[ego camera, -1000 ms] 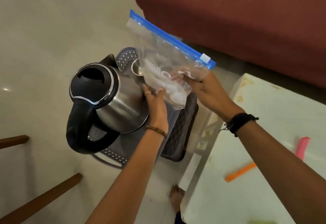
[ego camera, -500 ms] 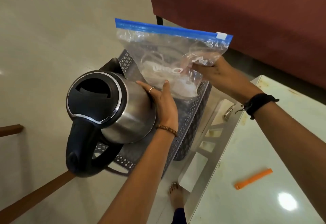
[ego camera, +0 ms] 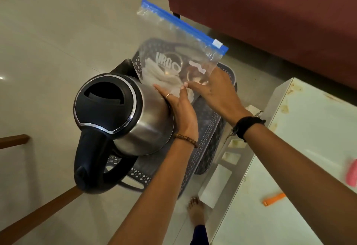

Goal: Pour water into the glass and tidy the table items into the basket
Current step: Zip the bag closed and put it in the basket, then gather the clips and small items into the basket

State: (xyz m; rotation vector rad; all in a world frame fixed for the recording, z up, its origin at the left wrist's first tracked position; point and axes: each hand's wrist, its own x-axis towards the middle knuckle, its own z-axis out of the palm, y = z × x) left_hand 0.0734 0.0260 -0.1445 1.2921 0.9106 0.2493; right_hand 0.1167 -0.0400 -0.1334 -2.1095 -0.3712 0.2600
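While easing bag (ego camera: 179,59) into basket (ego camera: 210,140) beside kettle (ego camera: 123,113): left hand (ego camera: 183,113) flat, fingers straight; right hand (ego camera: 216,92) pressing, fingers spread. Left on desk (ego camera: 309,148): orange clip (ego camera: 274,199), pink item (ego camera: 352,173).

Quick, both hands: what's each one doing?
Left hand: open, straight fingers on the zip bag, beside the kettle.
Right hand: open, pressing the same bag.

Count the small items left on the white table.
2. An orange strip lies near the table's front part, and a pink item sits at the right edge, cut off by the frame. More may lie out of view.
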